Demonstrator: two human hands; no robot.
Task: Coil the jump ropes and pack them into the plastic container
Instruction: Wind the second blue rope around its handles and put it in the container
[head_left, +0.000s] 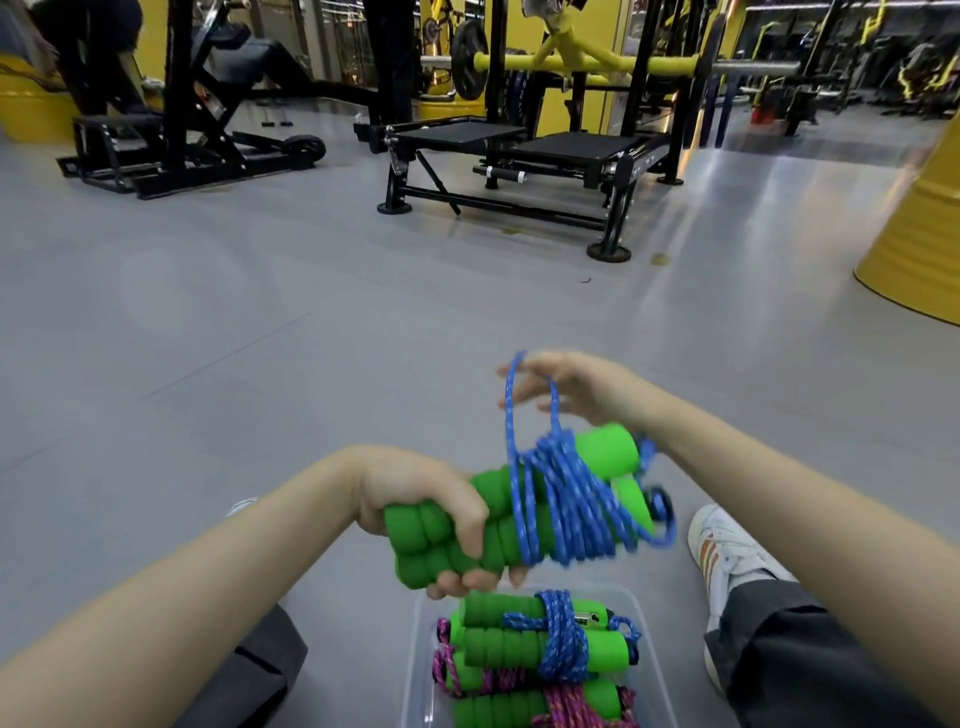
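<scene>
Most of the frame is grey gym floor (260, 322), with black-and-yellow weight machines (545, 156) across the top and a yellow drum (914, 234) at the right edge. Two bare forearms reach in from the lower corners towards the lower middle. A dark trouser leg and a white shoe (727, 551) lie at lower right.

At the bottom centre a clear plastic container (415, 675) sits on the floor directly below the hands. It holds a coiled blue-corded rope (519, 644) lying on top of a pink-corded rope (519, 706), both with green foam grips.

Above the container, clear of its rim, the left hand (415, 499) is turned knuckles-up. Its fingers and thumb are curled tightly round the left ends of two green handles (447, 540), held side by side and slanting up to the right. A blue cord (566, 499) is wound many times round the right half of those handles.

The right hand (566, 384) is higher, above the handles' right ends, wrist bent and fingers reaching loosely leftward. One loop of the cord rises from the winding and hangs over those fingers. Motion blur hides whether they pinch the cord or merely carry it.
</scene>
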